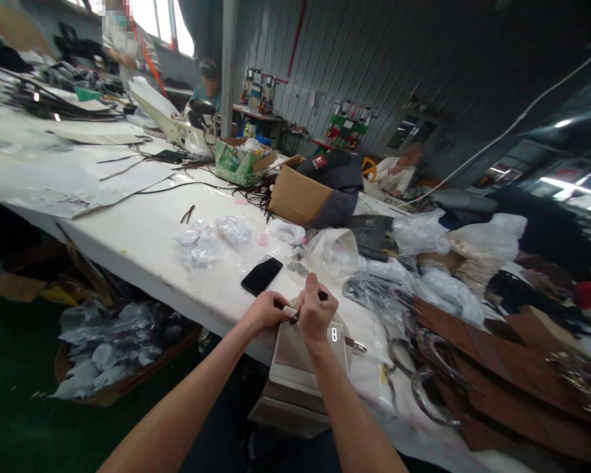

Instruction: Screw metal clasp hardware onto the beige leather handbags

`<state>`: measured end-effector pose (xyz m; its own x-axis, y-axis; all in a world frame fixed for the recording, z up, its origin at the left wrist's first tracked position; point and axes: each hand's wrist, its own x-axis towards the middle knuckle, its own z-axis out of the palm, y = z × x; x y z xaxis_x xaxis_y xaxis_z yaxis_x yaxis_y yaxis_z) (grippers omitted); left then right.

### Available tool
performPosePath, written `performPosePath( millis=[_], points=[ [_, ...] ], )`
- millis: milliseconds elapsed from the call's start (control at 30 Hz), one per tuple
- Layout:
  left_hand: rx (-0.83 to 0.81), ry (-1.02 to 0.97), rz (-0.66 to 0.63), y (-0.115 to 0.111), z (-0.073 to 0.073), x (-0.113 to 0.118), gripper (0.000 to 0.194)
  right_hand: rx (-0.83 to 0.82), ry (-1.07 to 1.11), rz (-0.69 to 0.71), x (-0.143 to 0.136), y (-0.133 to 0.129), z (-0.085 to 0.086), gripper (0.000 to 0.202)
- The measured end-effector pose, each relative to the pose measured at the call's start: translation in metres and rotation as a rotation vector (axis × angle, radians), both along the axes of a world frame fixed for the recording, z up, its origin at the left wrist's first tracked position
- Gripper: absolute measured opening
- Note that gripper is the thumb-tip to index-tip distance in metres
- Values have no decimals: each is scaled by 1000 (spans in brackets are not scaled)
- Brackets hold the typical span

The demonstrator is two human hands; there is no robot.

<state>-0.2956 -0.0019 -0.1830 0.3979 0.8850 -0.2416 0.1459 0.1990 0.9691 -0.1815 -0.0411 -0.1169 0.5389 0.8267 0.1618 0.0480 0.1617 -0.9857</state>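
Observation:
A beige bag (295, 381) with a metal clasp stands at the table's front edge, under my forearms. My left hand (270, 310) pinches a small pale strap end at the bag's top. Just to its right, my right hand (317, 307) is closed round a dark tool, thumb up, its lower end meeting the strap end. The tool's exact shape is mostly hidden by the fingers. A black phone (262, 279) lies on the table beyond my left hand.
Plastic bags (211, 238) and a cardboard box (300, 196) lie ahead. Brown leather pieces (502, 368) cover the right side. A box of plastic scraps (113, 348) stands on the floor at left. A person (396, 172) sits at the back.

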Motion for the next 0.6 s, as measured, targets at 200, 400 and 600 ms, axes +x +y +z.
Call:
performPosePath(
  millis=[200,400,600],
  points=[
    [78,19,-20,1,-1,-3,26,-382,42,233,127,12,22,67],
    [88,80,-80,3,9,-2,26,-573,-483,68,202,8,5,51],
    [444,246,181,-19,7,5,35,-314,-875,-213,172,-47,-14,32]
  ],
)
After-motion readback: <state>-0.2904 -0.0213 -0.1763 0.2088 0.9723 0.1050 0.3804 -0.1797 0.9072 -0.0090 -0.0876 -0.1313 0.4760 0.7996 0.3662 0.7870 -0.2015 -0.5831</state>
